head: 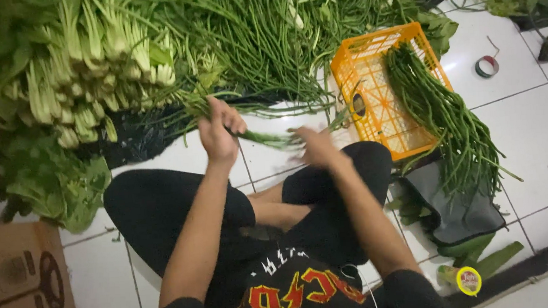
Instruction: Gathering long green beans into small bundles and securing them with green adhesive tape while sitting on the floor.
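Just left of the orange crate [372,97], we see our left hand [219,135] fisted around a bunch of long beans [267,138], while our right hand [315,148] (blurred) closes on its other end. More long beans [443,118] drape over that crate; leafy greens [84,64] lie far left.

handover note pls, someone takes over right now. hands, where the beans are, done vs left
Left hand: closed around one end of a small bunch of long beans.
Right hand: on the bunch's other end, blurred, grip unclear.
Done: a heap of long beans lies across the orange crate at the right.
Left: large loose pile of long beans on the floor ahead.
Nearby: leafy greens on the left, tape roll on the tiles at far right.
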